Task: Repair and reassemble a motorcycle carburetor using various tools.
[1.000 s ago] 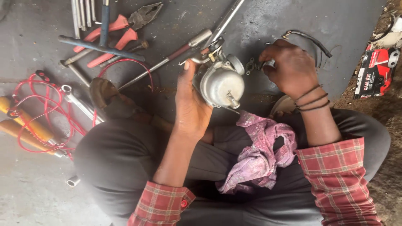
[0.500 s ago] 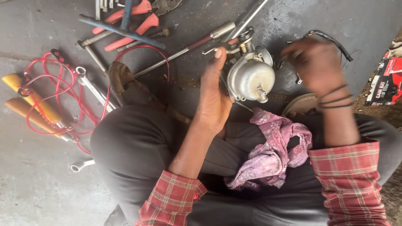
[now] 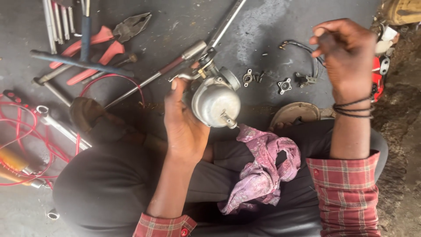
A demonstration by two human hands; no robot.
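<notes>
The left hand [image 3: 186, 127] is raised above the lap, fingers wrapped round a dull grey, rounded cast-metal carburettor [image 3: 215, 100] with a brass fitting on top; the body lies against the palm, thumb up its near side. The right hand [image 3: 346, 55] hangs lifted and apart, fingers loosely curled, empty as far as visible. A crumpled pink patterned rag [image 3: 263, 173] lies below the left fingers; red-handled pliers [image 3: 103, 41] rest well beyond them on the grey floor.

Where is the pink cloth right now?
In the head view, the pink cloth lies crumpled on the person's lap, just right of centre. It sits directly below the metal carburetor held in the left hand, inside the right forearm.
</notes>
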